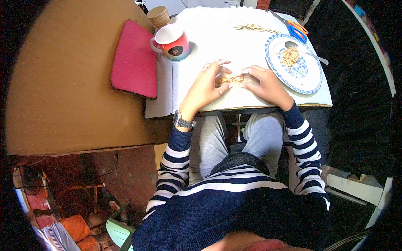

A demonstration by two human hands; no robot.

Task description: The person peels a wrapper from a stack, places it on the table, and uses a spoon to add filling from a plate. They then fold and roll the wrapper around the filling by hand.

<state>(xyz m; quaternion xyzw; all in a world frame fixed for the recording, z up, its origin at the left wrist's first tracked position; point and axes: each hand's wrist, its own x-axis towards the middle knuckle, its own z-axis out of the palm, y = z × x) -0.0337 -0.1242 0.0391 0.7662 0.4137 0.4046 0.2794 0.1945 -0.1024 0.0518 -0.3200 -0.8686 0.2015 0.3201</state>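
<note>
Two striped sleeves (pixel 178 163) reach up from the lap, a watch (pixel 183 121) on the left wrist. Past the near edge of a white sheet (pixel 213 37), the left hand (pixel 208 84) and right hand (pixel 266 85) face each other, fingers curved, thumbs toward the body. Between them, flat on the sheet, lies a short strip of crumbly filling (pixel 230 79). Fingertips meet or nearly meet its two ends; whether they pinch it or merely rest there, cannot tell. Any wrapper under it is hard to make out against the white.

Handling, by judgement: light, soft, loose, a little sticky, apt to crumble if squeezed. Best held lightly at both ends, with support along the sides.

Beyond, to the right: a plate (pixel 315 86) with a heap of similar filling (pixel 289 56) and a spoon (pixel 320 60). To the left, a mug (pixel 172 41). Farther off, a twisted pale strip (pixel 257 28), scissors (pixel 297 31) near it, and a tan cup (pixel 158 16).
</note>
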